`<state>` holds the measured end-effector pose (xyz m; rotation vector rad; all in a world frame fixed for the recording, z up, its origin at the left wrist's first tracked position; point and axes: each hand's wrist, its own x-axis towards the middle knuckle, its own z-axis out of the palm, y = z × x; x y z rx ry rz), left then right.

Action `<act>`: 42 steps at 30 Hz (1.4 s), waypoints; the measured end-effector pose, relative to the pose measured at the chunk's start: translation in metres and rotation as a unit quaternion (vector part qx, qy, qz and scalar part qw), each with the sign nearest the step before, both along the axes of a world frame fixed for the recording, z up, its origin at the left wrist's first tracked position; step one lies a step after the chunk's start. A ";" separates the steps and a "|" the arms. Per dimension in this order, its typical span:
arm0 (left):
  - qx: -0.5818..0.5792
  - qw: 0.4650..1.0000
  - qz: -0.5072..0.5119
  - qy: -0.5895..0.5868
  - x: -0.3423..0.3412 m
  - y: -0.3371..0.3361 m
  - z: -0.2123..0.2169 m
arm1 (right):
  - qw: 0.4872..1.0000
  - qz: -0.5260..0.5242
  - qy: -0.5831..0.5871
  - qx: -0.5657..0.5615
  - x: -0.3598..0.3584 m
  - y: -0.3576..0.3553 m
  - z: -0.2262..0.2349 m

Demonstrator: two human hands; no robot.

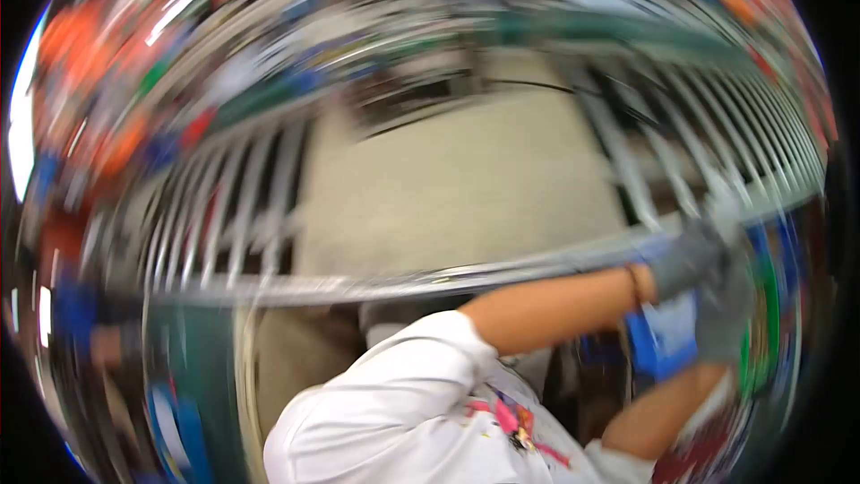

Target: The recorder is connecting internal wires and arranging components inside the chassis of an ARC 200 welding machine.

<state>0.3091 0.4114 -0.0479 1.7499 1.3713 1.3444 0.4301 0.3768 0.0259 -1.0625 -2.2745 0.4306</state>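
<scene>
Both hands are at the right, close together by the near rail of the roller conveyor. My left hand, in a grey glove, reaches across my body with a dark band at its wrist. My right hand, also grey-gloved, comes up from below and partly overlaps the left. Something pale and smeared shows just beyond the fingers; whether it is held cannot be made out. Motion blur hides how the fingers of both hands are set. Beneath the hands is a blue container with something whitish in it.
A beige plate lies between two roller sections, with the second set of rollers at the left. A metal rail runs along the front. Green items stand right of my hands. Blurred orange shapes fill the far left.
</scene>
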 end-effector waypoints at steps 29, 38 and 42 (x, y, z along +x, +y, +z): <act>0.303 0.549 0.731 -0.270 -0.285 -0.686 0.037 | 0.786 0.519 0.257 -0.216 -0.339 -0.341 -0.077; -0.124 0.469 0.873 0.038 -0.323 -0.926 0.015 | 0.871 0.397 0.150 -0.247 -0.329 -0.257 -0.169; -0.394 0.359 0.843 0.072 -0.337 -0.976 0.007 | 0.907 0.378 0.119 -0.143 -0.310 -0.244 -0.213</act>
